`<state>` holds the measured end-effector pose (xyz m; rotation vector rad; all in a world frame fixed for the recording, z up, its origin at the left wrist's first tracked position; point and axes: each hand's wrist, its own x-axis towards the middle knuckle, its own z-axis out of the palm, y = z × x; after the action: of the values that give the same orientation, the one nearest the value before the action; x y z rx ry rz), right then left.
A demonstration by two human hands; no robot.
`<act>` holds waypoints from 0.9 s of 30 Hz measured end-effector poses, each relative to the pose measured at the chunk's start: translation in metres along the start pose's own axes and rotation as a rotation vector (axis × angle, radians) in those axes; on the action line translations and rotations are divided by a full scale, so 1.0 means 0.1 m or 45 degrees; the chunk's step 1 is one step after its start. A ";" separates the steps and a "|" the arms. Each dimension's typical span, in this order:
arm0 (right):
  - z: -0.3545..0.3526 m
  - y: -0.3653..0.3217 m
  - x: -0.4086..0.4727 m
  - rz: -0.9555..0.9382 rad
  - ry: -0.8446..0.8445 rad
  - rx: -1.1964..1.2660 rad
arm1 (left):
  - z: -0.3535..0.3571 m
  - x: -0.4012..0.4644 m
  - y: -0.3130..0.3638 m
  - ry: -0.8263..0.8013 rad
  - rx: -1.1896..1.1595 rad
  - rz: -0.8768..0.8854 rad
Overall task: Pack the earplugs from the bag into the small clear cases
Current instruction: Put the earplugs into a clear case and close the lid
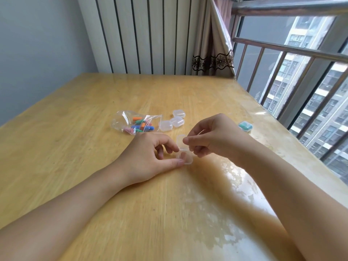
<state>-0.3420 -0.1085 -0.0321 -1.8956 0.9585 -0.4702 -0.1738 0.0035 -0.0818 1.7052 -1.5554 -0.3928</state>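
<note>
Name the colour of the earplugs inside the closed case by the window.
Teal earplugs, in the small clear case; head view.

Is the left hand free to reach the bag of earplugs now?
Probably not yet: the left hand pinches the open clear case. The bag lies just beyond it, with nothing between.

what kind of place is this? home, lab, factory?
Most likely a home, high up in an apartment block. A wooden table stands in a corner with a white radiator and a lace-trimmed curtain behind it, and the railed window looks out on residential towers.
</note>
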 end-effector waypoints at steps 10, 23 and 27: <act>-0.05 0.04 0.01 0.071 -0.200 -0.066 | 0.00 0.01 -0.01 -0.085 0.047 0.139; -0.04 0.07 0.03 0.000 -0.256 -0.149 | 0.00 0.01 -0.01 -0.067 0.014 0.070; -0.04 0.09 0.05 -0.033 -0.185 -0.208 | 0.00 0.01 0.00 -0.060 0.001 0.038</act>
<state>-0.3457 -0.1168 -0.0384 -2.0605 0.8994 -0.2713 -0.1735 0.0031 -0.0814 1.6818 -1.6136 -0.4201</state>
